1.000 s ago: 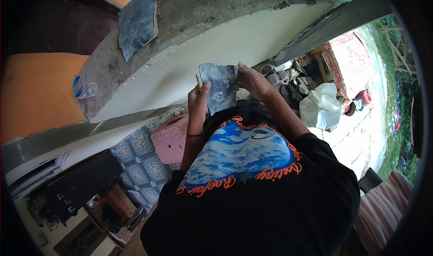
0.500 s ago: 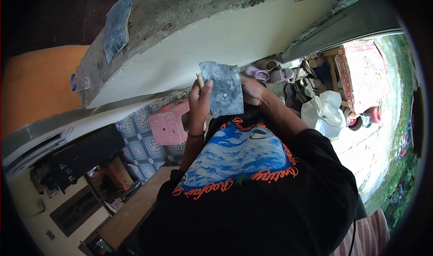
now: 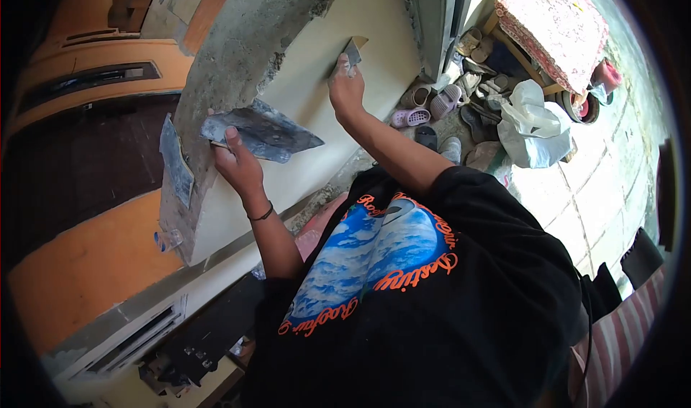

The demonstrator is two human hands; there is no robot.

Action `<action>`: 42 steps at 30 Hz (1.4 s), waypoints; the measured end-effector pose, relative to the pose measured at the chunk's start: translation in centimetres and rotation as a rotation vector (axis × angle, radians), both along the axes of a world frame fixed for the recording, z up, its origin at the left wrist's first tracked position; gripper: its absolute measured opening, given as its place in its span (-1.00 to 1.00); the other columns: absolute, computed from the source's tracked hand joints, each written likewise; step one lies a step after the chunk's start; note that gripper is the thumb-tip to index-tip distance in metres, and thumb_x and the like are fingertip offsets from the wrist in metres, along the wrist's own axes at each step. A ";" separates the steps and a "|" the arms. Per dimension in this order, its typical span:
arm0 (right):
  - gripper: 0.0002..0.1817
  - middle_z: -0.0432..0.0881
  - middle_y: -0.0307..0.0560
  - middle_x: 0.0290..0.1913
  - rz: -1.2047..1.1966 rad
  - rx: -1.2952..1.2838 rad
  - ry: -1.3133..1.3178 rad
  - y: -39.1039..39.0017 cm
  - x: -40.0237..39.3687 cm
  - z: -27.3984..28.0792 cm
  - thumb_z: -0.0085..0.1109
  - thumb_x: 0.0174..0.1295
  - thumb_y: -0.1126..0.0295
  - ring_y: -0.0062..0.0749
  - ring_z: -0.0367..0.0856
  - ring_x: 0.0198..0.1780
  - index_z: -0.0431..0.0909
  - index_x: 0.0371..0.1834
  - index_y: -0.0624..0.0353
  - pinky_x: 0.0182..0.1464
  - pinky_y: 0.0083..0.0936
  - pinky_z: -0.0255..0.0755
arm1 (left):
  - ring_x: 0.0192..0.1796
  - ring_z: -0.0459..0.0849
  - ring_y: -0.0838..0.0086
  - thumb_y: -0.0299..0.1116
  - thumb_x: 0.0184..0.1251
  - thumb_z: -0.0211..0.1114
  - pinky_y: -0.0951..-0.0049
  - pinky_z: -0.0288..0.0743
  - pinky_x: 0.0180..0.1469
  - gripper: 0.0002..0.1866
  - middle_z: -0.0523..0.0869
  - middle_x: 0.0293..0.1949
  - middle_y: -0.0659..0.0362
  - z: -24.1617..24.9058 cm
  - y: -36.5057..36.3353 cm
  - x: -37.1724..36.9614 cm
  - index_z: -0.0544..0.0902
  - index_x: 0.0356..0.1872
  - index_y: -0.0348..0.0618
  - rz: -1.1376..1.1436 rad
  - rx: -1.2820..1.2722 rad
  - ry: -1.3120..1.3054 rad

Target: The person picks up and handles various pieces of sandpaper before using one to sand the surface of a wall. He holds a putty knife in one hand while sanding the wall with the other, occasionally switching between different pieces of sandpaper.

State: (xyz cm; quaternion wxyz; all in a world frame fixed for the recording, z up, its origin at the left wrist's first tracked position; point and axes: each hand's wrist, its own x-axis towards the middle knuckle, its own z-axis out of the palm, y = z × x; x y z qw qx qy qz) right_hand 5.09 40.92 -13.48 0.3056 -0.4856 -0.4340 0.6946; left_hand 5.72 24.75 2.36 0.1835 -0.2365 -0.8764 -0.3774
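My right hand (image 3: 347,90) is closed around a putty knife (image 3: 353,51), its blade against the cream wall face (image 3: 381,19). My left hand (image 3: 239,165), with a dark band at the wrist, grips a grey, stained flat sheet (image 3: 270,129) by its near edge, thumb on top. The sheet is tilted and slightly bent, beside the rough concrete top (image 3: 237,48) of the low wall. Whether any filler lies on the sheet or the blade, I cannot make out.
Another grey sheet (image 3: 175,165) and a clear plastic cup (image 3: 168,240) are on the concrete top at the left. Shoes and clogs (image 3: 410,117) lie at the wall's foot, beside a white plastic bag (image 3: 533,124). A cloth-covered table (image 3: 551,26) stands beyond.
My hands have moved apart. The left has carried the sheet left and tilted it flatter; the right has come out from behind it, up to the wall with the putty knife. My view has turned.
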 end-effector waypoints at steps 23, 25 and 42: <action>-0.45 0.14 0.22 0.36 -0.195 0.216 0.239 7.3 -2.2 1.7 -0.29 0.41 0.12 -0.05 0.08 0.39 0.20 0.28 0.35 0.35 -0.36 -0.02 | 0.02 0.62 0.16 0.01 0.35 -0.03 0.16 0.44 0.08 -0.46 0.67 -0.09 0.01 -2.7 1.2 -3.2 0.61 -0.09 -0.35 0.334 -0.389 0.499; -0.44 0.09 0.22 0.38 -0.251 0.105 0.344 8.3 -2.4 1.2 -0.30 0.41 0.14 -0.05 0.02 0.42 0.16 0.30 0.36 0.37 -0.35 -0.05 | 0.02 0.62 0.16 0.01 0.35 -0.03 0.16 0.43 0.09 -0.46 0.67 -0.09 0.02 -2.5 1.3 -3.0 0.60 -0.09 -0.35 0.356 -0.404 0.499; -0.41 -0.02 0.21 0.42 -0.111 0.435 0.126 4.3 -1.3 5.7 -0.38 0.43 0.10 -0.06 -0.15 0.47 0.05 0.34 0.36 0.42 -0.41 -0.16 | -0.04 0.63 0.10 0.00 0.36 -0.03 0.16 0.46 0.05 -0.47 0.68 -0.14 -0.01 -3.2 1.1 -3.4 0.61 -0.09 -0.33 0.358 -0.395 0.467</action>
